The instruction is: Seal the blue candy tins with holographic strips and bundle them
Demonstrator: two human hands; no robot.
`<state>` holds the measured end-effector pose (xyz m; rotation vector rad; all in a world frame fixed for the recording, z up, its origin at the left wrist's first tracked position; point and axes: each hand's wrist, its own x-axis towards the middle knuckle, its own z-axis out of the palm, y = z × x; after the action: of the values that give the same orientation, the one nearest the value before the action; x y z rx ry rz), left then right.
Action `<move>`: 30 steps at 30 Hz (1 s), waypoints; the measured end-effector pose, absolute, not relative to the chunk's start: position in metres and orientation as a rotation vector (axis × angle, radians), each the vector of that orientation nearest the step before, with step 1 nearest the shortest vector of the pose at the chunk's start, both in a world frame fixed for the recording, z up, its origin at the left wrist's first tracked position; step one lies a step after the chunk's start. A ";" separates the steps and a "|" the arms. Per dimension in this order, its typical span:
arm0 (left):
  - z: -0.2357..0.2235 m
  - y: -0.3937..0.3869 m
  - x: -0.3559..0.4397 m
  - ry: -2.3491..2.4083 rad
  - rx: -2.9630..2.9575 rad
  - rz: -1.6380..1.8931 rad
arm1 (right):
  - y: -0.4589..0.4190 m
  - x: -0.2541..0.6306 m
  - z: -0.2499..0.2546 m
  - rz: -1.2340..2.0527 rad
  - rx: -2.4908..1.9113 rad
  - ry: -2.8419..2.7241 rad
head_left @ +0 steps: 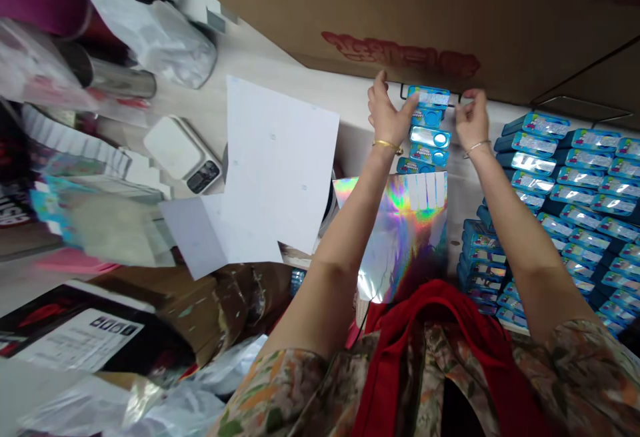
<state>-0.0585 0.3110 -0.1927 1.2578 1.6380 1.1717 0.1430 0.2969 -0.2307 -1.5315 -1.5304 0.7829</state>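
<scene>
White plastic bag (175, 43), crumpled, at the upper left, above a cylindrical metallic container (123, 80) lying on its side. Black printed box (80, 337), tilted, at the lower left, with a white label panel. White digital scale (177, 147), its dark display towards the lower right. White sheets (280, 170), overlapping, faintly marked, right of the scale. Holographic sheet (407, 237), rainbow-sheened, partly beneath the left forearm, with pale strips near its upper right corner.

Left hand (390, 109), bare, gold bracelet at the wrist: fingers loosely bent, thumb spread away from them, its tip at the left end of the uppermost box in the short column; whether it presses on that box, cannot tell. Short column of blue boxes (430, 137), glossy, between the two hands, running from the edge of the large cardboard carton (370, 17) down to the holographic sheet. Right hand (473, 120), bare, thin bracelet at the wrist: fingers curled inward, just beside a thin dark wire piece (459, 99); whether they grip it, cannot tell. Stacked blue boxes (583, 177), many, in rows at the far right, partly covered by the right forearm.
</scene>
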 end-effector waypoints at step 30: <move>-0.144 0.138 -0.091 1.601 2.031 0.610 | 0.171 0.090 -0.150 0.783 -1.667 -2.230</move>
<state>-0.0914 0.1376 -0.1442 2.0312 1.6005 0.6104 0.0899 0.1714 -0.1501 -1.6674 -2.2299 0.7828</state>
